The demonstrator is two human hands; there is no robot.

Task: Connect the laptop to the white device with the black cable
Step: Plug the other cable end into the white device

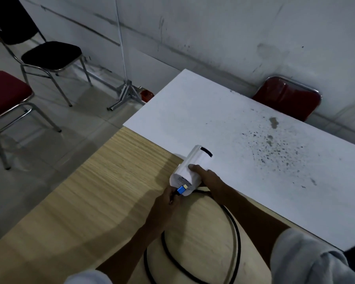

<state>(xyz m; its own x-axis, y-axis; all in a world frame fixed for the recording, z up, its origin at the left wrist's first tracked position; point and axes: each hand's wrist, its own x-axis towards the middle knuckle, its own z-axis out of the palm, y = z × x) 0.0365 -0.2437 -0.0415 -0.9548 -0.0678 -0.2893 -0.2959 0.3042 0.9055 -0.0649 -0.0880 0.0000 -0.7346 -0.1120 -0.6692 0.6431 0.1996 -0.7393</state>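
Plugging black cable into white device, frame centre.
Left hand pinches blue plug; right hand clamps device. Risk: skewed plug jams port.

The device is set at the seam where the board overlaps the table. The cable is looped on the table before it. Two chairs are placed left, a third chair behind the board.
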